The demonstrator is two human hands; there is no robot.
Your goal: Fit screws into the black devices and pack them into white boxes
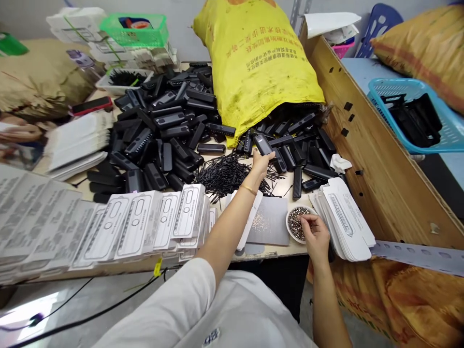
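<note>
My left hand [261,166] reaches over the table, its thumb and fingers closed round the near end of a black oblong plastic case [262,144]. That case lies at the edge of a heap of similar black cases [170,118]. Just below the hand spreads a pile of thin black sticks [226,174]. My right hand [316,235] is at a small white bowl [289,230] full of small shiny metal pieces [297,221]. Its fingertips are pinched together over the pieces; whatever they may hold is too small to make out.
A yellow sack [264,63] spills black cases. Printed white boxes [139,224] line the left front; flat cartons [344,217] lie right of the bowl beside a wooden board [384,145]. Beyond it is a blue basket [395,133]. Another person's hand [18,130] shows at far left.
</note>
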